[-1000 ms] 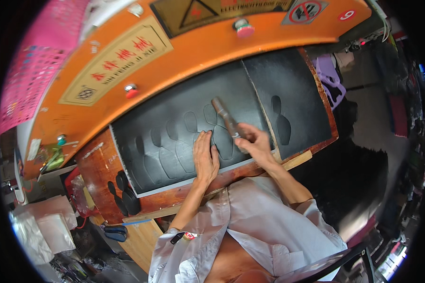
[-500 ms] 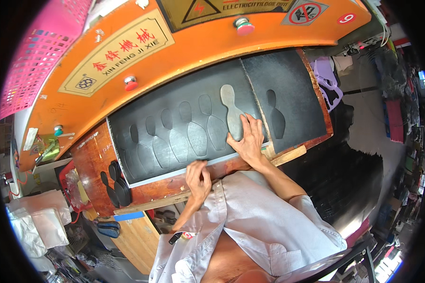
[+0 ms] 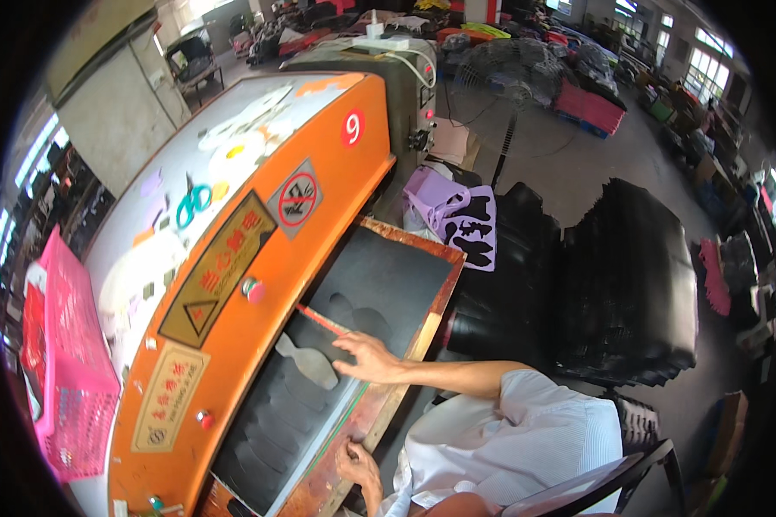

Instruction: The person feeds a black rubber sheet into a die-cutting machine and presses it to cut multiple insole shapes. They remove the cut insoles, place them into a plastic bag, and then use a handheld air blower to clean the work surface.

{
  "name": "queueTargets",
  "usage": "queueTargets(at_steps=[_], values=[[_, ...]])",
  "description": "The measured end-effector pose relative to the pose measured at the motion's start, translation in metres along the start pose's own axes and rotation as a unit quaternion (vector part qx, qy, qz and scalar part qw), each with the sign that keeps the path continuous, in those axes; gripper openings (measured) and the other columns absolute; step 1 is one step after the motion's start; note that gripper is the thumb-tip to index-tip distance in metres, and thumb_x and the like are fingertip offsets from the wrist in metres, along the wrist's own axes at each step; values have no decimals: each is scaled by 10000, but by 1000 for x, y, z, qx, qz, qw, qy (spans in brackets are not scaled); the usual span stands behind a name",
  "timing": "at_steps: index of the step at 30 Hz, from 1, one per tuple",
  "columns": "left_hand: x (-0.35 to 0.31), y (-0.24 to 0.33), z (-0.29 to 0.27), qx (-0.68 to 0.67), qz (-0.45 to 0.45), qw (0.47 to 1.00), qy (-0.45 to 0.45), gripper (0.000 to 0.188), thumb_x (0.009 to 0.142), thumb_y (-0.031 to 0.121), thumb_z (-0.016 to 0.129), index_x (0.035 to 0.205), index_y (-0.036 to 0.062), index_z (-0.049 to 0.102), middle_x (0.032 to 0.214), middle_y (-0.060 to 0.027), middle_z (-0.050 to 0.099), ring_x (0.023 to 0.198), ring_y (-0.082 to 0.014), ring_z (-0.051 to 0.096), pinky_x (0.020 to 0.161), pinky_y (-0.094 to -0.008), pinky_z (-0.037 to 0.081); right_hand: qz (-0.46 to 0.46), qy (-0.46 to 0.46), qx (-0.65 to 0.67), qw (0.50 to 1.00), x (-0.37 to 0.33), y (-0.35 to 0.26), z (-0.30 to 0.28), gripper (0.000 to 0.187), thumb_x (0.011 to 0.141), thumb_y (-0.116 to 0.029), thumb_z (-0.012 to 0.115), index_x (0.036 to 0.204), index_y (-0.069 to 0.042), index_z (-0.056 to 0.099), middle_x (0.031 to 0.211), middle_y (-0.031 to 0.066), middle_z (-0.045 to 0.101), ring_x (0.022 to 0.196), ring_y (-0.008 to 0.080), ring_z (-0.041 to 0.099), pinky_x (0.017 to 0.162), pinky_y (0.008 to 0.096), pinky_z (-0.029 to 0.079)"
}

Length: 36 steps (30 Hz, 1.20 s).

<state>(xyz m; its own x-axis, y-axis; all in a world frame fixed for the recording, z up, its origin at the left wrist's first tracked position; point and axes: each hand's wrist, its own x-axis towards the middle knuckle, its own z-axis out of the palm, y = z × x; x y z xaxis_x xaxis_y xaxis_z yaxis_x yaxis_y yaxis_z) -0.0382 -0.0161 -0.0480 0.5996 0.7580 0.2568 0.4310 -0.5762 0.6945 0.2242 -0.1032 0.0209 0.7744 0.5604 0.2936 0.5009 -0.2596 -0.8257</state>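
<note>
A grey, sole-shaped cutting die (image 3: 306, 364) lies on a black sheet (image 3: 259, 431) under the machine's orange front. My right hand (image 3: 369, 358) is beside its wide end, fingers stretched toward it and thumb at its edge. Several sole outlines are pressed into the sheet to the left of the die. Another black sheet (image 3: 388, 267), with one sole outline in it, lies beyond a thin divider strip (image 3: 322, 320). My left hand (image 3: 358, 465) rests near the wooden front edge of the bench, its fingers curled with nothing visible in them.
The orange machine beam (image 3: 319, 189) spans the far side of the sheets. On its top are teal-handled scissors (image 3: 194, 205) and scraps. A pink basket (image 3: 73, 370) stands left. Purple cut-out sheet (image 3: 474, 228) and stacked black sheets (image 3: 625, 293) lie right.
The view has swung to the right, bringing the workshop floor and machine top into sight. My right hand stays at the die's wide end; my left hand is still curled near the bench edge.
</note>
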Motion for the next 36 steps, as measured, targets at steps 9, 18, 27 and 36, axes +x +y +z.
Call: queueTargets(at_steps=[9,18,27,36], values=[[39,28,77,73,-21,991,110,163,893,70,620,961,-23,735,836,-204,695,773,-365,646,726,-461,503,114,273,202,934,151,223,-244,197,1023,-163,649,1036,15,730,849,18,716,733,98,654,668,264,528],[102,85,179,114,-23,984,134,173,906,80,613,976,-25,731,847,-210,695,775,-359,647,728,-452,505,150,395,-15,906,300,427,-426,269,930,-295,717,951,-34,776,824,166,750,714,298,729,662,413,539],[150,102,212,136,-29,981,135,182,920,89,606,992,-26,727,857,-215,696,777,-354,647,729,-443,507,200,232,177,935,366,466,-448,484,1012,-440,639,1032,32,742,786,129,721,711,218,705,663,382,539],[173,104,219,139,-34,981,131,192,933,99,599,1007,-27,723,867,-220,696,779,-348,647,731,-434,509,143,173,227,948,370,466,-453,467,1041,-404,623,988,53,703,764,81,688,612,140,647,582,315,518]])
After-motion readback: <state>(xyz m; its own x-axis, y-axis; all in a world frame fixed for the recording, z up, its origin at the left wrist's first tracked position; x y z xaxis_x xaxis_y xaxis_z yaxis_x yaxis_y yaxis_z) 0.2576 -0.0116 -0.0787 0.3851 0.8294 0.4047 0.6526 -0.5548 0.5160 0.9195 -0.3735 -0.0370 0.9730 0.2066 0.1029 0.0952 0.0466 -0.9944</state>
